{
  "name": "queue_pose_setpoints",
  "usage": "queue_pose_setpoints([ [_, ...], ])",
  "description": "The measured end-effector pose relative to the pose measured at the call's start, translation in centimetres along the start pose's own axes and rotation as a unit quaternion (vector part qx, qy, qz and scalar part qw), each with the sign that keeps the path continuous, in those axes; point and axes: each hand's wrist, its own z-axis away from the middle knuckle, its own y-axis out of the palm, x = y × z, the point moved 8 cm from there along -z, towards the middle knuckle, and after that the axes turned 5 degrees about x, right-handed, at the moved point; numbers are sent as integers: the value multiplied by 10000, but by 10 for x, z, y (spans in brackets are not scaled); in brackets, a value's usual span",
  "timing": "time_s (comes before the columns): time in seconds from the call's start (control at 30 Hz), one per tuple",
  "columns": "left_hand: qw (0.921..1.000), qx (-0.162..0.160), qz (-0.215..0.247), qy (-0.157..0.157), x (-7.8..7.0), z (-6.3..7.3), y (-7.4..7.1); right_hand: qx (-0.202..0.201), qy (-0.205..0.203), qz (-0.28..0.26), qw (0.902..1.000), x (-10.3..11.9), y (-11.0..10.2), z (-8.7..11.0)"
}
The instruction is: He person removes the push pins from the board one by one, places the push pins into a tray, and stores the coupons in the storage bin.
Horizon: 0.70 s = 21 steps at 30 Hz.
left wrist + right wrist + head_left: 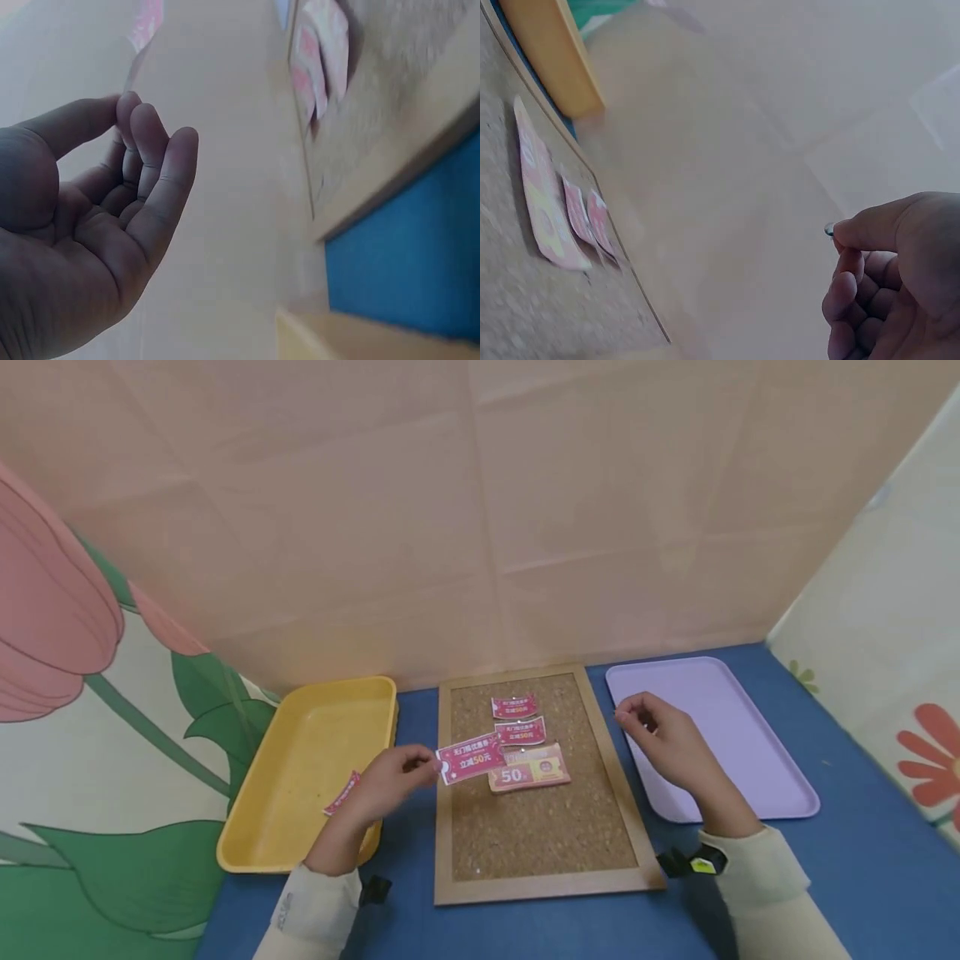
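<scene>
My left hand (390,781) pinches a red coupon (471,758) by its left end, between thumb and fingertip. The coupon is held above the left part of a wood-framed cork board (540,839). Between thumb and index finger, my right hand (667,739) pinches a small shiny thumbtack (829,229), over the left side of the purple tray. Two small red coupons (514,707) (521,732) hang one above the other on the board. Below them is a larger pink-and-yellow voucher (536,772) marked 50, partly covered by the held coupon in the head view.
A yellow tray (300,752) stands left of the board, with another red coupon (342,793) in it partly behind my left wrist. The purple tray (738,743) lies to the right on the blue tabletop (405,893). A beige sheet (480,527) rises behind.
</scene>
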Motion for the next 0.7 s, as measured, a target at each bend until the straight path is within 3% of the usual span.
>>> queue_pose_setpoints([
  [0.13, 9992, -338, 52, -216, 13, 12, -25, -206, 34, 95, 9997, -11, -12, 0],
  [0.27, 9976, -596, 114, -335, 30, 25, -51, -145, 249, -23, 9996, -23, -15, 0],
  [0.47, 9924, -980, 620, -408, 61, 40, -87, -230, 466, 194, 9985, -38, -20, -1],
  [0.7, 9858, -1200, 900, -760, 99, 55, -107, -324, 800, 562, 9947, -60, -28, -1],
])
